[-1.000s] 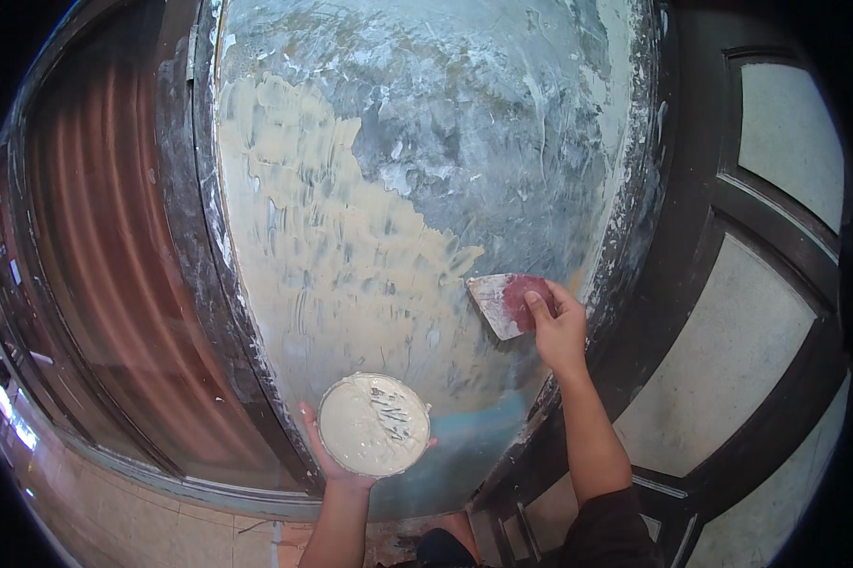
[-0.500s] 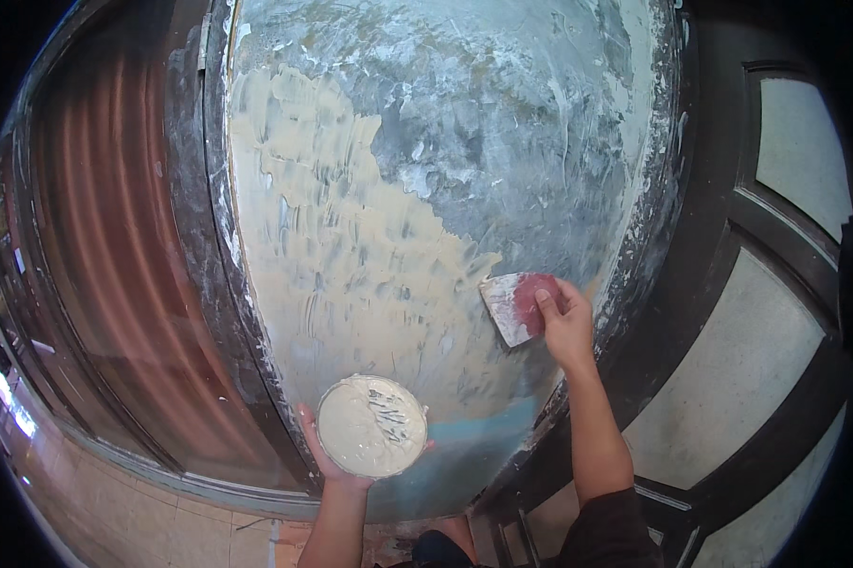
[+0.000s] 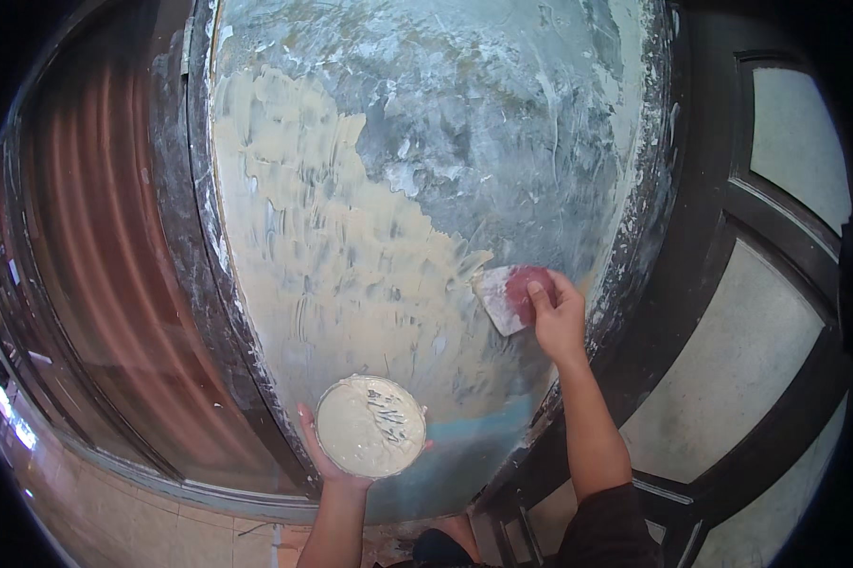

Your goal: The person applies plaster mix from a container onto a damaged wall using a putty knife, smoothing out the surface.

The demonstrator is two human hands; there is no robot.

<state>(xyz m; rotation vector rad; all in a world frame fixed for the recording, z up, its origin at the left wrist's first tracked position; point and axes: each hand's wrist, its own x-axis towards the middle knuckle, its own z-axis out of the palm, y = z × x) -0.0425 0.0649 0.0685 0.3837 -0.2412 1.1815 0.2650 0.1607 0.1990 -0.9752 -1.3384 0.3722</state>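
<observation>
My left hand is wrapped round a round tub of cream-coloured putty from below, its fingertips showing at both sides. The putty's surface is scraped in dark streaks at the upper right. In my right hand is a red putty scraper, pinched with the thumb on its face and smeared white along the blade. Its blade lies close to the wall, at the edge of a patch of fresh cream putty. Whether the blade edge touches is hard to tell. Grey, blotchy wall shows above and to the right.
A dark-framed window with a reddish-brown curtain stands on the left. On the right is a dark wooden door with pale panels. Paint-spattered dark frames border the wall. Tiled floor lies below left; a blue band crosses the low wall.
The scraper and my right hand have shifted slightly up and left in the picture, along with the wall as the view moved. The tub stays almost in place.
</observation>
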